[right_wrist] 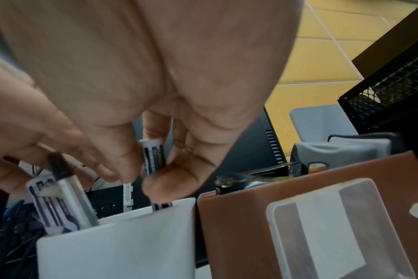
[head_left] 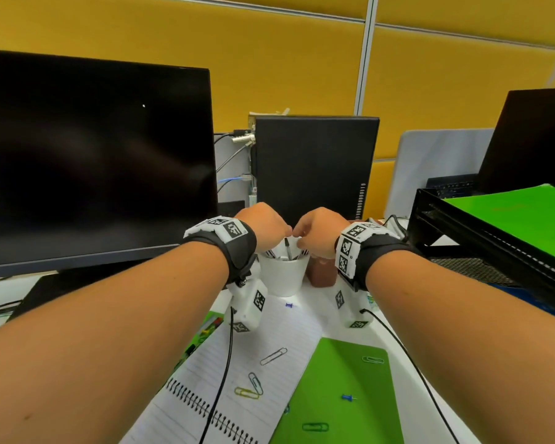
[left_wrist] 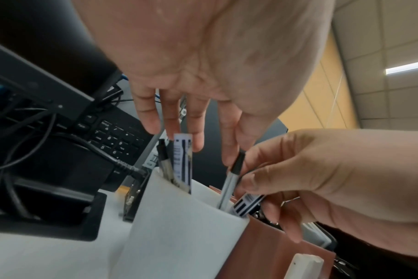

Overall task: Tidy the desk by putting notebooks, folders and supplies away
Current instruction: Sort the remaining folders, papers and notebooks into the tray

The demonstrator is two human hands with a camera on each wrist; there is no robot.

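Note:
A white cup (head_left: 284,277) (left_wrist: 179,226) (right_wrist: 119,245) stands behind the open notebook, with several pens and markers (left_wrist: 181,160) (right_wrist: 53,203) upright in it. Both hands hover over its mouth. My left hand (head_left: 282,233) (left_wrist: 236,151) has its index fingertip and thumb on the black cap of a clear pen (left_wrist: 229,181) (head_left: 287,248) that leans inside the cup. Its other fingers point straight down. My right hand (head_left: 302,238) (right_wrist: 150,169) pinches a white marker with a black-striped label (right_wrist: 153,156) (left_wrist: 247,203), whose lower end is inside the cup.
A brown holder (head_left: 322,274) (right_wrist: 239,226) touches the cup's right side, next to a clear plastic box (right_wrist: 334,226). Nearer me lie a spiral notebook (head_left: 257,357), a green notebook (head_left: 343,395), paper clips (head_left: 273,356) and a pushpin (head_left: 348,398). At right, a mesh tray (head_left: 462,232) holds a green folder (head_left: 519,219).

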